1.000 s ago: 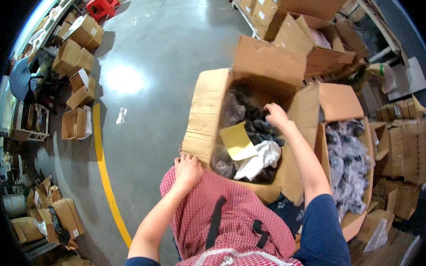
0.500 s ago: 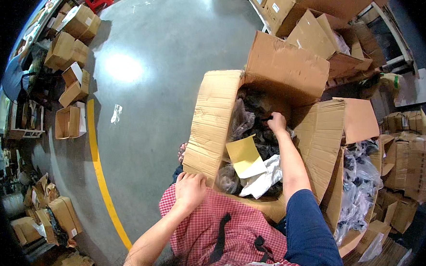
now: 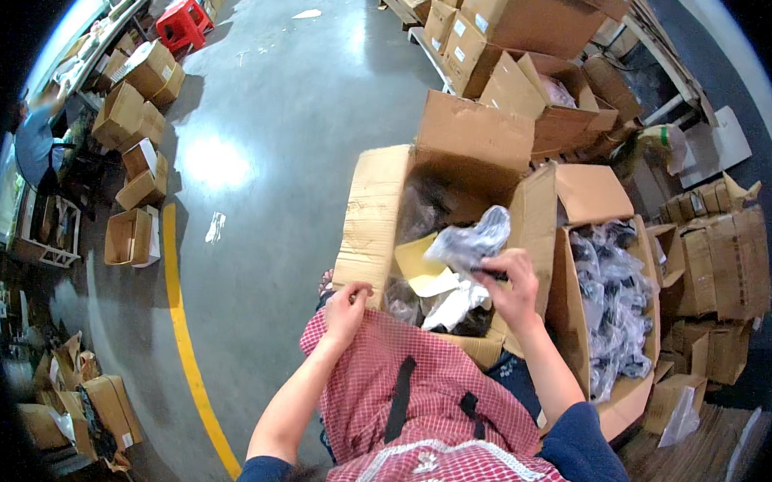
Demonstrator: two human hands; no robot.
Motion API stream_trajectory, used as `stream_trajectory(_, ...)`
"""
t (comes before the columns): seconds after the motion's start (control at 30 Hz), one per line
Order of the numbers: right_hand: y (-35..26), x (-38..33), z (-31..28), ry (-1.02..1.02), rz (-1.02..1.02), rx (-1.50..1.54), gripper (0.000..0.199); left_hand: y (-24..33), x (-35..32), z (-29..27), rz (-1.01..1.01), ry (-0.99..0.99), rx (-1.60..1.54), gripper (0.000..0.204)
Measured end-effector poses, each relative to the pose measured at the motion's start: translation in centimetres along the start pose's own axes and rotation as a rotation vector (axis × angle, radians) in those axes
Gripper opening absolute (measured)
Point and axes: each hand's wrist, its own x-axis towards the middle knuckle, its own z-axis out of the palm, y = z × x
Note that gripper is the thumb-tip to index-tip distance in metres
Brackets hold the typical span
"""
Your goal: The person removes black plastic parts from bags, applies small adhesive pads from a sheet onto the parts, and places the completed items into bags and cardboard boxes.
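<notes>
A large open cardboard box stands in front of me, its flaps spread. My right hand pinches a clear plastic bag with something dark inside and holds it over the box; the contents are blurred. My left hand is closed on the lower end of the box's left flap. Inside the box lie a yellow sheet, a crumpled white piece and more plastic bags. The far inside is in shadow.
To the right, a second open carton holds many bagged dark items. Stacked cartons stand beyond. On the left are small boxes, a red stool, a yellow floor line and a seated person.
My right hand has come up out of the box toward me, bringing out the plastic bag. My left hand stays at the flap. The view has shifted, showing more of the far floor.
</notes>
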Motion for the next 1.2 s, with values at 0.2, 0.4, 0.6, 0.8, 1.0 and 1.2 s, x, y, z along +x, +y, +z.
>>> stream_trajectory(0.2,-9.3,-5.1,-5.8,-0.336,-0.301,0.058,0.032,9.9,-4.8,-0.9,-0.495,-0.672,-1.614,0.052)
stream_trajectory(0.4,-12.0,-8.8,-5.4,-0.285,0.008,0.17,0.054,13.1,-10.0,1.4,-0.489,-0.51,-1.425,0.056)
stream_trajectory(0.6,-13.1,-13.9,-4.9,-0.078,0.626,0.602,0.044,13.5,-12.3,0.9,-0.645,-0.466,-1.677,0.057)
stream_trajectory(0.8,-13.0,-16.1,-3.8,-0.119,0.577,0.471,0.034,15.8,-13.8,-0.1,-0.595,-0.35,-1.638,0.062)
stream_trajectory(1.0,-15.1,-14.1,-5.9,-0.276,0.5,0.182,0.051,16.6,-14.9,-0.2,-0.576,-0.404,-1.707,0.07)
stream_trajectory(1.2,-13.7,-15.0,-6.2,-0.413,0.605,0.17,0.058,16.8,-15.3,0.0,-0.515,-0.474,-1.751,0.06)
